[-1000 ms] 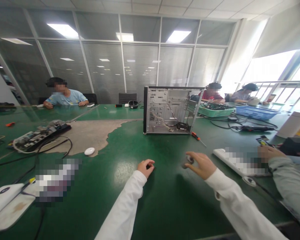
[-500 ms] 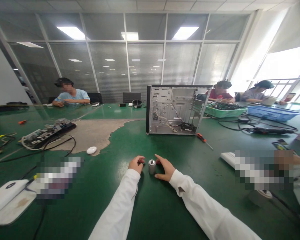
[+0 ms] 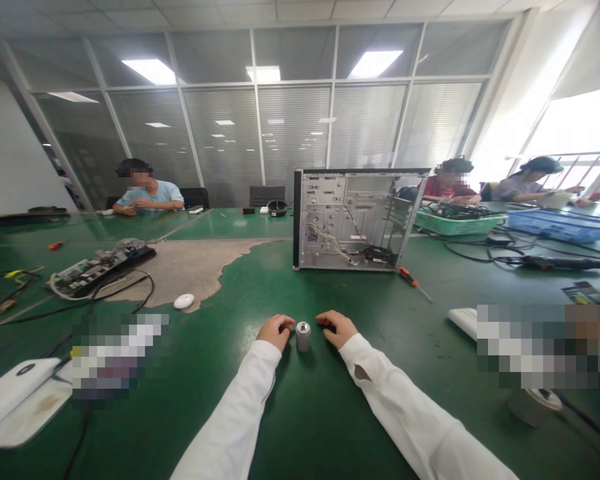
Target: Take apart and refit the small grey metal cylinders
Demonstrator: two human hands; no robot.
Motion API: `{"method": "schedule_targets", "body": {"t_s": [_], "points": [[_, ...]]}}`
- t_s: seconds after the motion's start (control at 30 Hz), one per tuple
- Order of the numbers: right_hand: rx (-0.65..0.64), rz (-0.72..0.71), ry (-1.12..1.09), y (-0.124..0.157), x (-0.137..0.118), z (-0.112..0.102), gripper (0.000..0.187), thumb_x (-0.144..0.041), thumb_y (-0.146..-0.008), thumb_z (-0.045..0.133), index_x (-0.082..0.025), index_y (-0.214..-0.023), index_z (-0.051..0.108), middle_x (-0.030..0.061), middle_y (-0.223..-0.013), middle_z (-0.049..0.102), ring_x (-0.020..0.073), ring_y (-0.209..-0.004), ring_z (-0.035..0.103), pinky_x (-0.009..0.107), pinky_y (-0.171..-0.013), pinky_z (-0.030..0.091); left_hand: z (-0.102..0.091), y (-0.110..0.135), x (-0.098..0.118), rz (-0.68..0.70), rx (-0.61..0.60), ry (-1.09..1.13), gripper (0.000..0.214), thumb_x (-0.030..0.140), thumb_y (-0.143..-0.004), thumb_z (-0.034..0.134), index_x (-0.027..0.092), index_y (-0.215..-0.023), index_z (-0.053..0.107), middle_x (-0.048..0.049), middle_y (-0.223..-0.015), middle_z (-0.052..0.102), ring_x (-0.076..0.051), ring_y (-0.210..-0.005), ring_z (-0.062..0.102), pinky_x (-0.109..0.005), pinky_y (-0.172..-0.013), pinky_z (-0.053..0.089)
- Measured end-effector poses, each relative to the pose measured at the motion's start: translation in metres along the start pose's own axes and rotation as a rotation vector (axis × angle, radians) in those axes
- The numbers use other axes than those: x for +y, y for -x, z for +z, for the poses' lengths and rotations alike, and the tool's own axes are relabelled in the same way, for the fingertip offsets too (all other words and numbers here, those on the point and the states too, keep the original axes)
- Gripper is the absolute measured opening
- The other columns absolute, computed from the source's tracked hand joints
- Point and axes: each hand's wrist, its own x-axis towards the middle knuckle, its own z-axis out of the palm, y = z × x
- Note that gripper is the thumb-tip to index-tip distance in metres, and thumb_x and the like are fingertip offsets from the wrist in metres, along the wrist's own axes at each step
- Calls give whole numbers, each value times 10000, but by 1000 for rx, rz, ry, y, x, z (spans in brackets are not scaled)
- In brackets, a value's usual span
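Note:
A small silver cylinder (image 3: 303,336) stands upright on the green table (image 3: 300,413) between my two hands. My left hand (image 3: 276,331) rests on the table just left of it, fingers curled into a loose fist, with nothing that I can see in it. My right hand (image 3: 338,327) lies just right of the cylinder, fingers bent down onto the table; whether it holds anything is hidden. Neither hand clearly touches the cylinder. Both arms wear white sleeves.
An open computer case (image 3: 353,219) stands behind the hands, an orange-handled screwdriver (image 3: 413,280) at its right. A circuit board with cables (image 3: 100,263) and a white puck (image 3: 183,301) lie left. Baskets (image 3: 560,225) and seated people are at the far side.
My right hand came in from the right and set the silver cylinder down beside my left hand. It has let go and curled onto the table beside it.

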Motion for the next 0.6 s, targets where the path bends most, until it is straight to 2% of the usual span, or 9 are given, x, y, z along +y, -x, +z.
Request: {"method": "schedule_targets", "body": {"t_s": [0.43, 0.6], "points": [[-1, -19, 42, 1, 0, 1, 329, -65, -569, 426, -177, -853, 546, 28, -795, 539, 130, -724, 477, 291, -705, 396, 1, 0, 1, 15, -20, 0, 287, 30, -582, 415, 172, -771, 579, 0, -696, 560, -119, -699, 503, -240, -694, 384], [137, -14, -110, 4, -17, -1, 371, -93, -628, 413, -178, -986, 460, 37, -819, 530, 123, -718, 483, 265, -637, 418, 0, 0, 2, 7, -23, 11, 293, 24, -580, 414, 166, -773, 583, -3, -694, 559, -121, -701, 503, -242, -692, 382]]}}
